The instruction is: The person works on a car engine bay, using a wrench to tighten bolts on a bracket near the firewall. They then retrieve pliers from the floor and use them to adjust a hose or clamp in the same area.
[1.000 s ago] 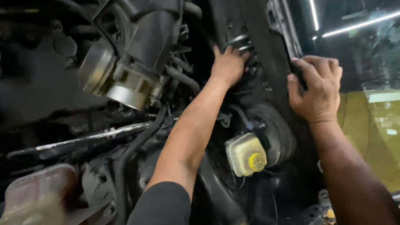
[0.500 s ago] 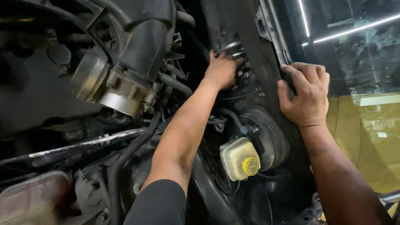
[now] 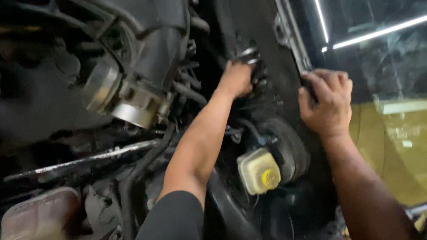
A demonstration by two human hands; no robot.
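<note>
Now the person leans over an open engine bay, both arms stretched forward into it. The left hand [image 3: 238,79] is deep inside, at the back wall of the bay, and its fingers are curled around a small metal part [image 3: 246,54] with shiny bands, something like a clamp or a connector on a hose. The picture is blurred there, so I cannot tell if the fingers really squeeze it or only touch it. The part sits just above and beyond the knuckles, and its long side seems to run left to right, across the direction of the arm.

The right hand [image 3: 327,102] is well apart from that part, more to the right and nearer to the person. It is closed over the dark edge of the body panel [image 3: 291,34] beside the windshield, fingers folded on the rim, as if for support. So the left hand is clearly the nearer one to the metal part.

Below, between the two forearms, stands a pale fluid tank [image 3: 255,170] with a yellow cap [image 3: 270,178], next to a round black drum [image 3: 290,148]. At the left there is a round metal throttle opening [image 3: 103,88] and a long grey rod [image 3: 82,162].
</note>
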